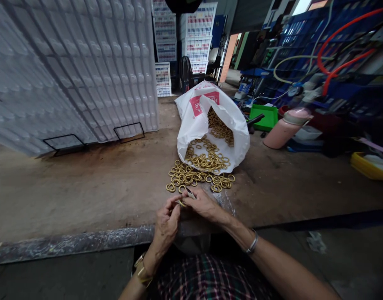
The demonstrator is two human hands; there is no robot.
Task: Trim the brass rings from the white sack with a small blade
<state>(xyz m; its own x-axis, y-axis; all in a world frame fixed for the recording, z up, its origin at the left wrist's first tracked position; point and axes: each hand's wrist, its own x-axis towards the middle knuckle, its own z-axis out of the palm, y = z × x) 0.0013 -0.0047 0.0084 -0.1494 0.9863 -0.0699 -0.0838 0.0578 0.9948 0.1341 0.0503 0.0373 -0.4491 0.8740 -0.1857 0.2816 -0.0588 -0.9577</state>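
2 hands closed at 1 ring, open bag beyond

Left hand: found closed, fingertips pinching 1 gold-coloured ring. Right hand: found closed at the ring's other side, grasping a small dark-tipped item between thumb and fingers; its type is too small to tell. The ring sits between my 2 hands, above the near edge of the worktable.

Just beyond my fingertips, loose rings lie in a heap on the tabletop. They extend into the mouth of a white bag, which lies on its side, opening towards me, with more rings inside.

Well to the right of my right hand, and farther off, a pink bottle leans, with a green tray behind it. Ahead and left of my left hand, ribbed translucent panels stand on the table, 2 black wire frames at their base.
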